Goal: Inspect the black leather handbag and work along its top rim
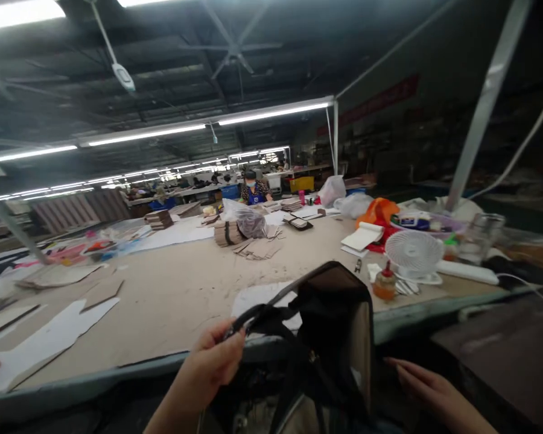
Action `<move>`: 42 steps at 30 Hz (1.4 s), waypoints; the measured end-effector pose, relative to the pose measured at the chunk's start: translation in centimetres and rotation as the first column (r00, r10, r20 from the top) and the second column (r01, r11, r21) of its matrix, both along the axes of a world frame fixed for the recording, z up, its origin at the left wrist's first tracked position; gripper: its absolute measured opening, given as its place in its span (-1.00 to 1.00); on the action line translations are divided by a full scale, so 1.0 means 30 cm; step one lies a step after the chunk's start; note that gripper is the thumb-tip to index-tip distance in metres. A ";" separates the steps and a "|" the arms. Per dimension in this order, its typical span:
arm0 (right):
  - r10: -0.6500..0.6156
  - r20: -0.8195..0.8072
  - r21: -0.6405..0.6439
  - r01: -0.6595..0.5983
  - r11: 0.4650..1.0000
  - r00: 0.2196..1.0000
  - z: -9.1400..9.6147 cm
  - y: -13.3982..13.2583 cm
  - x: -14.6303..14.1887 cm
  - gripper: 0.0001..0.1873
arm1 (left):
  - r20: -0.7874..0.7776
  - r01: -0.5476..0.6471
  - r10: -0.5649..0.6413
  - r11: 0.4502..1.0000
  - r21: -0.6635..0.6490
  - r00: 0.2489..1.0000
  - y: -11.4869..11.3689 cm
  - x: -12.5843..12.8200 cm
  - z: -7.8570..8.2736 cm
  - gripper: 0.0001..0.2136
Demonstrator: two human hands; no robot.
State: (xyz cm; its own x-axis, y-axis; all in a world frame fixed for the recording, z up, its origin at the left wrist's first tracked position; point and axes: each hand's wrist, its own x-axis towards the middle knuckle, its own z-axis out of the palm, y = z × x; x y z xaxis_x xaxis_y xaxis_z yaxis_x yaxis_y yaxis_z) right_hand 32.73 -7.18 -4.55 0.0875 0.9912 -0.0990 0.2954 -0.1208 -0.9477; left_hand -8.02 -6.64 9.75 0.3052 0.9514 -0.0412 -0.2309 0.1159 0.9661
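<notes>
A black bag (332, 337) with a tan lining stands tilted at the table's near edge, its mouth gaping. My left hand (212, 361) is closed around a black strap (257, 316) at the bag's left side. To the right of the bag is my right hand (434, 392), fingers stretched out and holding nothing. It appears apart from the bag's right wall. The lower part of the bag lies in shadow, with straps hanging across it.
On the right of the table (172, 295) are a white fan (414, 253), a bottle of orange liquid (384, 284) and a notepad (362, 236). Stacked tan pieces (226, 234) and a plastic bag (251, 220) lie farther back. A person (256, 190) sits beyond.
</notes>
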 end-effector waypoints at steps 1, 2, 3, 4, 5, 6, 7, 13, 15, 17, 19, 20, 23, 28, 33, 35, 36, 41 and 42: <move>0.047 -0.119 -0.072 -0.055 0.996 0.992 -0.033 -0.022 -0.030 -0.32 | -0.001 -0.032 0.032 0.999 0.018 0.999 0.023 -0.009 -0.009 -0.66; 0.084 -0.220 -0.115 -0.112 0.987 0.972 -0.059 -0.040 -0.062 -0.30 | -0.009 -0.058 0.059 0.998 0.038 0.998 0.047 -0.015 -0.020 -0.65; 0.114 -0.292 -0.135 -0.159 0.978 0.950 -0.075 -0.053 -0.092 -0.29 | -0.022 -0.082 0.083 0.995 0.055 0.996 0.070 -0.020 -0.034 -0.64; 0.139 -0.320 -0.132 -0.190 0.973 0.937 -0.084 -0.061 -0.119 -0.29 | -0.039 -0.101 0.104 0.993 0.063 0.994 0.092 -0.021 -0.050 -0.63; 0.172 -0.321 -0.118 -0.220 0.968 0.931 -0.085 -0.064 -0.141 -0.30 | -0.056 -0.116 0.120 0.991 0.062 0.991 0.113 -0.021 -0.067 -0.63; 0.210 -0.302 -0.095 -0.248 0.964 0.930 -0.081 -0.062 -0.158 -0.32 | -0.073 -0.128 0.132 0.990 0.053 0.989 0.132 -0.019 -0.085 -0.63; 0.249 -0.267 -0.067 -0.275 0.959 0.931 -0.072 -0.055 -0.169 -0.36 | -0.087 -0.138 0.141 0.990 0.041 0.986 0.151 -0.017 -0.103 -0.63; 0.136 0.152 0.162 -0.161 0.974 0.979 0.003 0.052 -0.118 -0.53 | -0.118 -0.152 0.146 0.987 -0.048 0.982 0.269 -0.029 -0.184 -0.62; 0.063 0.251 0.261 -0.131 0.956 0.966 0.043 0.097 -0.090 -0.55 | -0.130 -0.169 0.162 0.985 -0.046 0.978 0.299 -0.051 -0.206 -0.64; 0.040 0.340 0.359 -0.169 0.918 0.940 0.100 0.136 -0.084 -0.59 | -0.149 -0.194 0.187 0.981 -0.030 0.971 0.318 -0.076 -0.235 -0.65; 0.030 0.431 0.462 -0.249 0.851 0.902 0.172 0.167 -0.109 -0.64 | -0.170 -0.219 0.214 0.976 -0.013 0.962 0.330 -0.098 -0.271 -0.65; 0.030 0.472 0.505 -0.298 0.810 0.881 0.211 0.180 -0.134 -0.67 | -0.185 -0.230 0.224 0.973 -0.008 0.957 0.333 -0.106 -0.290 -0.65; 0.037 0.565 0.583 -0.431 0.689 0.824 0.322 0.217 -0.243 -0.70 | -0.299 -0.261 0.255 0.965 0.019 0.920 0.339 -0.127 -0.338 -0.64; 0.127 0.718 0.508 -0.641 0.576 0.684 0.440 0.300 -0.467 -0.67 | -0.581 -0.234 0.309 0.951 0.202 0.753 0.350 -0.153 -0.385 -0.66; 0.238 0.833 0.312 -0.780 0.542 0.499 0.449 0.351 -0.668 -0.57 | -0.589 -0.182 0.297 0.952 0.247 0.752 0.356 -0.157 -0.439 -0.67; 0.252 0.872 0.221 -0.797 0.563 0.419 0.432 0.360 -0.726 -0.60 | -0.557 -0.204 0.320 0.943 0.261 0.766 0.357 -0.152 -0.460 -0.66; 0.245 0.889 0.189 -0.796 0.575 0.388 0.421 0.364 -0.749 -0.60 | -0.544 -0.232 0.344 0.936 0.266 0.765 0.359 -0.149 -0.467 -0.66; 0.165 0.950 0.107 -0.775 0.623 0.264 0.374 0.419 -0.789 -0.78 | -0.567 -0.334 0.388 0.921 0.203 0.726 0.402 -0.124 -0.459 -0.67; 0.174 0.954 0.083 -0.774 0.627 0.243 0.371 0.436 -0.786 -0.78 | -0.576 -0.335 0.385 0.922 0.196 0.721 0.418 -0.116 -0.451 -0.67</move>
State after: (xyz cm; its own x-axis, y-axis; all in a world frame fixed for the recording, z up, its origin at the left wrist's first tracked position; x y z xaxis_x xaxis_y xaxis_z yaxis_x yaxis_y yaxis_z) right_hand 9.14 5.89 6.56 -0.6885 0.7121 0.1376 0.7189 0.6951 -0.0004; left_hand -11.50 5.91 -3.77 -0.1232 0.9921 -0.0219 0.3803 0.0676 0.9224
